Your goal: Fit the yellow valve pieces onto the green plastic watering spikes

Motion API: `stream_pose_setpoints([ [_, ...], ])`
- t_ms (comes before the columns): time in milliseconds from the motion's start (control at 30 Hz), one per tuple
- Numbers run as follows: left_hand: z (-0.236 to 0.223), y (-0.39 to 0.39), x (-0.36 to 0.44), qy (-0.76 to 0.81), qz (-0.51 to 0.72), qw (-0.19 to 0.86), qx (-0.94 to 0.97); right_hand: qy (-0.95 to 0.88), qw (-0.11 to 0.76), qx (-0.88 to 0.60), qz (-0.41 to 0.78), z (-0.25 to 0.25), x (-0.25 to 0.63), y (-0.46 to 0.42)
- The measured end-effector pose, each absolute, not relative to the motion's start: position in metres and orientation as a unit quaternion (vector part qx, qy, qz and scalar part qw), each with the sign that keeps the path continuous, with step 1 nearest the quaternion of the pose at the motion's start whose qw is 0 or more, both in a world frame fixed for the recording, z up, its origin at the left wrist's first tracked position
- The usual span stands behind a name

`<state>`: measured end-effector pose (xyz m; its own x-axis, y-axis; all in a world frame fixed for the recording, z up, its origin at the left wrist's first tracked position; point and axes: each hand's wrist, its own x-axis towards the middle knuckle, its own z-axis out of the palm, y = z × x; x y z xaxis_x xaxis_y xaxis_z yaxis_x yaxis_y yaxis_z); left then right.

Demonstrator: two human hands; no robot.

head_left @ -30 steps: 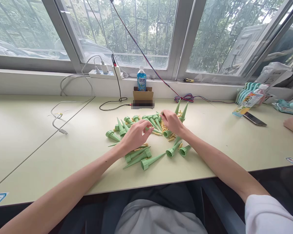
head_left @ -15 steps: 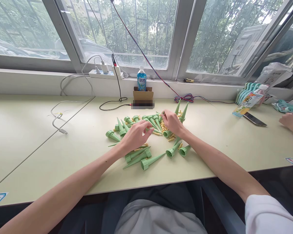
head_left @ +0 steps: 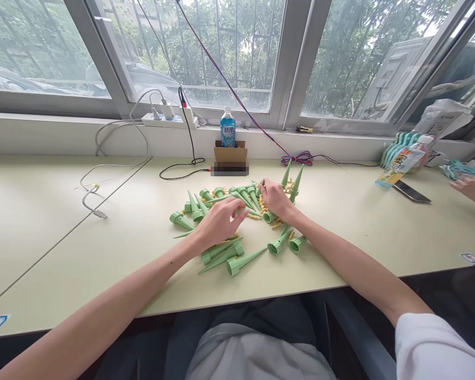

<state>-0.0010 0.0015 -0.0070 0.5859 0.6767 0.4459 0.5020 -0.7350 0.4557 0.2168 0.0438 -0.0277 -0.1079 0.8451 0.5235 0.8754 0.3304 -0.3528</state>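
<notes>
Both our left hand [head_left: 219, 217] and right hand [head_left: 275, 199] seemingly work green conical plastic spikes [head_left: 243, 262], grips unreadable; next calls for precision.

"劲凉" on blue bottle [head_left: 228, 128]

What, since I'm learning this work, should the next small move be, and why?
Perhaps the right hand should pinch a small yellow peg-shaped piece: several lie loose beside it, though whether that hand's grip is free is unclear.
</notes>
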Motion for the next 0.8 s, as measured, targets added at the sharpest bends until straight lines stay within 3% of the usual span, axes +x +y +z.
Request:
stream_pose_setpoints([
  [800, -0.0094, 0.0018, -0.0013, 0.334, 0.283, 0.145, 0.887, -0.778, 0.3, -0.55, -0.047, -0.0285, 0.2117, 0.0436],
])
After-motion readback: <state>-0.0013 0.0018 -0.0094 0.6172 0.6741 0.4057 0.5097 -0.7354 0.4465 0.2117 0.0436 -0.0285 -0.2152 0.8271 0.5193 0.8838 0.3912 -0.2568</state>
